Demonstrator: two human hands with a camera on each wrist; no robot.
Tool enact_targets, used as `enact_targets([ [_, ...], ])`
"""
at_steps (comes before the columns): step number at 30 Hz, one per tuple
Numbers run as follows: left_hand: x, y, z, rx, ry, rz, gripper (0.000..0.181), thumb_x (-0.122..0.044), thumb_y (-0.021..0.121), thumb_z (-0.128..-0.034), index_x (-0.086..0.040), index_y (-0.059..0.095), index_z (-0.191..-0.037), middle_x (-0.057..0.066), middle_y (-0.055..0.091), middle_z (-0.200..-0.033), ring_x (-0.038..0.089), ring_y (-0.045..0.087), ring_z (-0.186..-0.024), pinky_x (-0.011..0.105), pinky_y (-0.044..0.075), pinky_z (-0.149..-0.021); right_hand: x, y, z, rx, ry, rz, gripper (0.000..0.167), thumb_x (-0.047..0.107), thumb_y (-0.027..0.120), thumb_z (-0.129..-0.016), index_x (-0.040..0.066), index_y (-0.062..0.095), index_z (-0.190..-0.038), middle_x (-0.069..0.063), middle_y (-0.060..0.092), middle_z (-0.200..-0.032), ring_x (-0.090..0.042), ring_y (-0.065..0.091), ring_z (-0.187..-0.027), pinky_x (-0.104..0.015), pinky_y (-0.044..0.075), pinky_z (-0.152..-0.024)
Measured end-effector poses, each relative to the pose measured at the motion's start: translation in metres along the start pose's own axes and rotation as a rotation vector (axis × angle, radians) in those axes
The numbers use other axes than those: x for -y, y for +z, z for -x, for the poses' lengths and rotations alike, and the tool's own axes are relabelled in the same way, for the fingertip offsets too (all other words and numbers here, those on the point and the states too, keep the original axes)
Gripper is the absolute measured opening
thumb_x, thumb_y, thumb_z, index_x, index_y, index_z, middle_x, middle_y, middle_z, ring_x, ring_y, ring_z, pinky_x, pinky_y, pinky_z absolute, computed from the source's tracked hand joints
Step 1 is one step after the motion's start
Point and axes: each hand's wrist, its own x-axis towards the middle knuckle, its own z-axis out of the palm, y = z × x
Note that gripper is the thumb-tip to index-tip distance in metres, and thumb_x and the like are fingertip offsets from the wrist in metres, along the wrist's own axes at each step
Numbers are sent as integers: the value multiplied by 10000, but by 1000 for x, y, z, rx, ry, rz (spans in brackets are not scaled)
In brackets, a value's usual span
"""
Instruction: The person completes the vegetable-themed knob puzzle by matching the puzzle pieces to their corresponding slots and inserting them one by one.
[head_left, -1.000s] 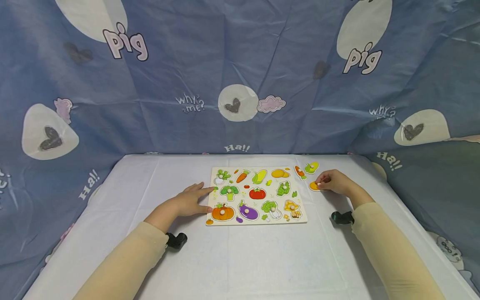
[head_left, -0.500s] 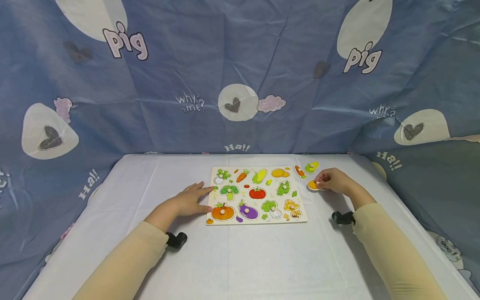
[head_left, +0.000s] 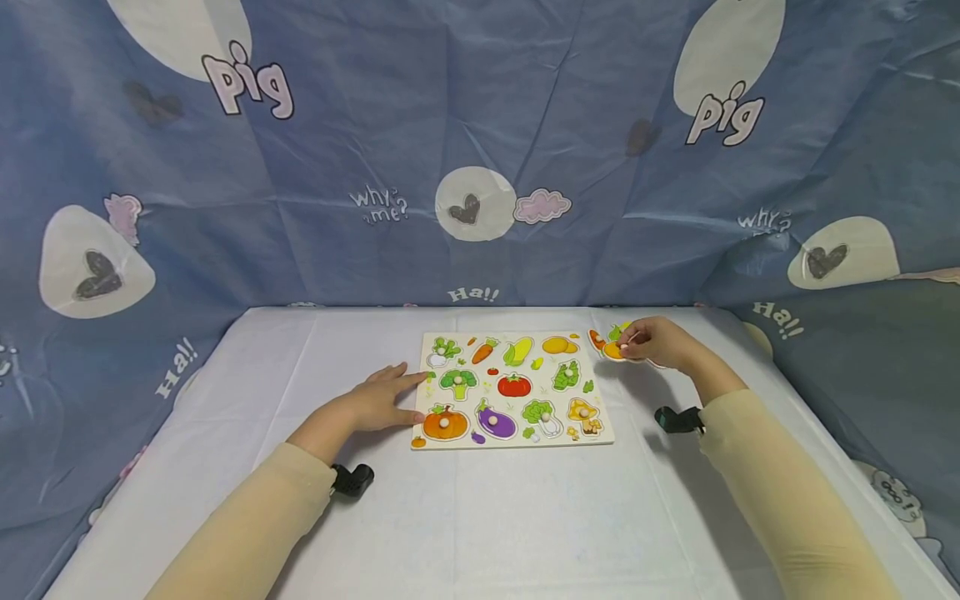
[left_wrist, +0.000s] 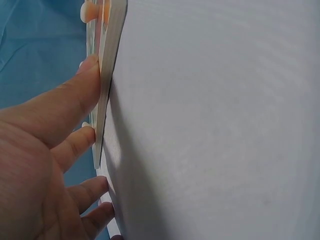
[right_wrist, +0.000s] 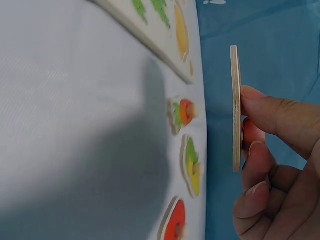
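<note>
My right hand point(head_left: 667, 343) pinches an orange-yellow, potato-like wooden puzzle piece point(head_left: 613, 351) by its knob. In the right wrist view that piece point(right_wrist: 235, 110) appears edge-on, lifted off the table. My left hand point(head_left: 378, 404) rests at the left edge of the vegetable puzzle board point(head_left: 542, 387), fingers spread, with thumb and forefinger touching it. Knobbed pieces such as the pumpkin point(head_left: 446, 425) and eggplant point(head_left: 496, 423) sit in the board. A carrot piece point(head_left: 596, 339) and a corn piece point(head_left: 617, 332) lie beyond its right side, partly hidden behind the held piece and hand.
Nearest the right wrist camera, a red knobbed piece point(right_wrist: 176, 219) lies on the white tabletop point(head_left: 525, 517); in the head view the right hand mostly hides it. A blue printed cloth point(head_left: 360, 150) hangs behind and at both sides of the table.
My right hand has raised the orange-yellow piece and carried it left and away from me, over the loose carrot and corn pieces. The left hand stays in place on the board's edge.
</note>
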Motion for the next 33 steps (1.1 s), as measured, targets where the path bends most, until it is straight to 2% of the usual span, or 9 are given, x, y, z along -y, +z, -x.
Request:
enact_targets([
  [6, -1, 1, 1, 8, -12, 6, 809, -513, 704, -892, -201, 374, -1562, 241, 192, -1626, 480, 133, -1486, 697, 169, -1131, 14, 6, -7, 1, -21, 2, 190, 96, 711, -938, -22, 679, -1082, -88, 718, -948, -194, 649, -847, -468, 519, -859],
  [13, -1, 0, 3, 11, -15, 13, 810, -510, 702, -894, -195, 371, -1563, 244, 188, -1626, 485, 128, -1484, 705, 168, -1125, 23, 18, -19, 2, -7, -41, 191, 76, 702, -942, -35, 668, -1094, -107, 711, -975, -175, 637, -844, -488, 511, -884],
  [19, -1, -1, 2, 7, -4, 21, 803, -496, 705, -900, -183, 374, -1561, 250, 187, -1624, 489, 125, -1483, 704, 162, -1127, 30, 25, -31, 1, 25, 3, 204, 129, 698, -955, 11, 680, -1121, -87, 693, -956, -200, 615, -855, -452, 507, -841],
  [27, 0, 0, -2, 3, -4, 7, 814, -516, 706, -890, -198, 374, -1562, 242, 186, -1627, 482, 126, -1486, 704, 164, -1126, 40, 40, -43, 5, 30, -4, 172, 136, 719, -940, 34, 694, -1077, -81, 636, -943, -182, 544, -784, -303, 477, -664],
  [33, 0, 1, -2, 7, -6, 8, 810, -507, 706, -894, -189, 375, -1561, 250, 184, -1625, 485, 123, -1485, 697, 159, -1132, 43, 52, -51, 8, 11, -22, 152, 116, 722, -935, 32, 696, -1058, -67, 614, -904, -177, 505, -777, -289, 438, -649],
])
